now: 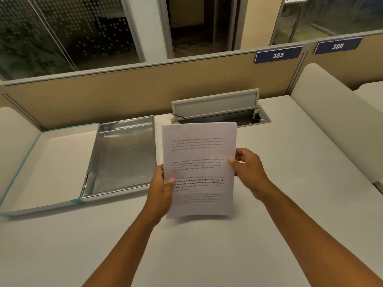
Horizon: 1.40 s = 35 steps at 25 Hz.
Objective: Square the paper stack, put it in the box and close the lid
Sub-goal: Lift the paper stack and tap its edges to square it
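While both hands hold it upright at the centre of the frame, the paper stack (199,170) faces the camera with its printed side, its lower edge lifted just clear of the bench (207,255). The left hand (160,190) grips the stack's left edge low down, thumb pressed on the front sheet, fingers hidden behind. The right hand (247,166) clasps the right edge a little higher, thumb on the front and fingers curled behind the sheets. The top corners look nearly aligned, though blur keeps the sheet edges from being told apart.

To the left of the stack lies the box (122,156), open on the bench, its silvery, reflective inside bare. Its lid (47,164) is folded flat further left, white inside with a teal edge, joined to the box along their shared side.

Behind the stack, at the back of the bench, a grey cable hatch (215,106) stands flipped up, a black cord running into it. A tan partition (124,96) runs across the upper half of the frame, carrying blue plates marked 385 (278,55) and 386 (337,46) at upper right.
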Tool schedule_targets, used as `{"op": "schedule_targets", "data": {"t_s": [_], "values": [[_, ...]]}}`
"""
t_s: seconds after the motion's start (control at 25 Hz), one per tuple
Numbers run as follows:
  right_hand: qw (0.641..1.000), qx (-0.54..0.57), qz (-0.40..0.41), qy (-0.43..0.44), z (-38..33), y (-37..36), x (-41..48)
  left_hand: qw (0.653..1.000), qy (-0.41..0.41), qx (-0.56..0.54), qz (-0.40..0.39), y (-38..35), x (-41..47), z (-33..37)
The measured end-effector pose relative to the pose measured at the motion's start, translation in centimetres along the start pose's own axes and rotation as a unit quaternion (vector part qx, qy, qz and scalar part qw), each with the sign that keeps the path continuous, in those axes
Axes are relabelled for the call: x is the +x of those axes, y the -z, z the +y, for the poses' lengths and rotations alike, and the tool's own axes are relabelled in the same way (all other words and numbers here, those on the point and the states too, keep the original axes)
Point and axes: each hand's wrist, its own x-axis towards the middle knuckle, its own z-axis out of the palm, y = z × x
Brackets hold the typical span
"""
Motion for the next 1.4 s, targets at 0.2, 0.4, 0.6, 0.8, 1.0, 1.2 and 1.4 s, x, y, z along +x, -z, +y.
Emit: {"op": "schedule_targets", "data": {"t_s": [0.2, 0.4, 0.6, 0.8, 1.0, 1.2, 1.4], "values": [[0.998, -0.008, 0.007, 0.067, -1.9, -4.9, -3.7, 0.996, -0.054, 0.025, 0.072, 3.4, -2.4, -1.9], [0.996, -0.01, 0.011, 0.083, -2.0, -7.2, -6.4, 0.994, -0.058, 0.026, 0.087, 5.2, -4.0, -3.5], [0.996, -0.015, -0.002, 0.092, -1.8, -7.7, -7.6, 0.994, -0.062, 0.001, 0.086, 5.6, -4.3, -4.2], [0.993, -0.023, -0.02, 0.11, -2.1, -7.7, -7.9, 0.987, -0.114, -0.057, 0.097, 6.5, -4.8, -1.7], [0.983, -0.008, -0.014, 0.181, -3.6, -8.1, -7.5, 0.967, -0.183, -0.127, 0.126, 7.2, -4.3, 2.2], [0.98, -0.044, -0.032, 0.189, -3.7, -8.6, -7.4, 0.964, -0.16, -0.156, 0.145, 5.5, -4.4, 2.9], [0.978, -0.049, -0.035, 0.202, -3.6, -8.1, -7.4, 0.963, -0.157, -0.153, 0.156, 5.1, -4.4, 2.7]]}}
